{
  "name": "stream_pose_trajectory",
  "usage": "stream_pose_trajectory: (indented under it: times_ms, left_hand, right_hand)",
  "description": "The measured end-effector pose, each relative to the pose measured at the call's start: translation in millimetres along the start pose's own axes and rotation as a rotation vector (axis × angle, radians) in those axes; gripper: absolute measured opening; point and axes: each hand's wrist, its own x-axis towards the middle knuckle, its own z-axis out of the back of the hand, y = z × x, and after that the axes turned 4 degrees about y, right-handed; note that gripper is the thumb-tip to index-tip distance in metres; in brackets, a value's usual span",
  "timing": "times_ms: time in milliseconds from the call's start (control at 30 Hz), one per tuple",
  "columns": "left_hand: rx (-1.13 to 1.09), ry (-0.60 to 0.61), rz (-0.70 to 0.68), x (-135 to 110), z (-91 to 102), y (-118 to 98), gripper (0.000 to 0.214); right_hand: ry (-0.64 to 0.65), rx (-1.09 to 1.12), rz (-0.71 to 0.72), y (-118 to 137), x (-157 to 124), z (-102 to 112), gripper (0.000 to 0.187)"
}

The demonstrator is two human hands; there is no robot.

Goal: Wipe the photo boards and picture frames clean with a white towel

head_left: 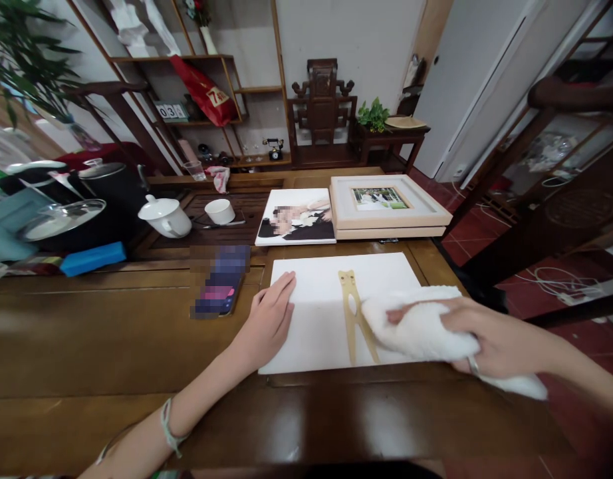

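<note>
A white panel (pixel 316 313) lies flat on the wooden table (pixel 112 346), with a pale wooden stand piece (pixel 354 313) fixed down its middle. My left hand (pixel 269 319) rests flat on the panel's left edge, fingers stretched out together. My right hand (pixel 490 336) grips a white fluffy cloth (pixel 416 326) and presses it on the panel's right side, beside the stand piece.
Behind the panel lie a photo print (pixel 296 216) and a stack of framed pictures (pixel 389 206). A phone (pixel 221 283) lies left of the panel. A white teapot (pixel 164 216), a cup (pixel 219 211), pots and a blue sponge (pixel 92 258) crowd the left. A red tiled floor lies right.
</note>
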Motion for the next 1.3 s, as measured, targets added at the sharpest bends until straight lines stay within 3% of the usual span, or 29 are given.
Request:
stream_pose_trajectory:
  times_ms: [200,333,433,533,667,767,900,1000,1100,1200,1300]
  left_hand:
    - [0.006,0.011,-0.005,-0.1,1.1,0.2,0.048]
    - [0.0,0.001,-0.007,-1.0,1.1,1.0,0.048]
    - [-0.003,-0.004,-0.014,-0.8,0.9,1.1,0.048]
    - [-0.001,0.002,-0.009,0.0,0.5,0.8,0.048]
    - [0.008,0.002,0.001,0.6,-0.8,1.3,0.048]
    - [0.01,-0.009,-0.012,0.6,-1.9,2.0,0.048]
    - [0.015,-0.006,-0.006,0.6,-1.6,1.6,0.048]
    - [0.01,-0.004,-0.004,0.6,-0.3,0.5,0.048]
    - [0.006,-0.01,-0.012,0.5,0.8,-0.2,0.048]
    - [0.008,-0.006,-0.014,0.5,0.9,-0.2,0.048]
    - [0.005,-0.009,-0.02,0.3,0.2,0.5,0.048]
  right_hand:
    - [-0.149,-0.074,0.084,-47.3,60.1,19.8,0.017]
    - [-0.185,-0.081,0.097,-56.9,84.5,23.0,0.017]
    - [-0.102,-0.077,0.166,-44.6,77.3,16.0,0.013]
    - [-0.025,-0.051,0.225,-21.3,49.4,3.3,0.007]
    - [0.061,0.01,0.272,11.6,2.8,-9.5,0.027]
    - [0.088,0.052,0.238,26.3,-13.8,-8.3,0.031]
    - [0.127,0.07,0.15,22.1,7.6,-1.2,0.024]
    - [-0.013,0.009,0.118,6.8,41.1,-3.0,0.011]
    - [-0.159,-0.059,0.139,-3.0,63.8,-11.2,0.011]
    - [-0.187,-0.122,0.205,5.9,61.2,-21.4,0.014]
    - [-0.075,-0.15,0.301,31.3,39.8,-30.0,0.029]
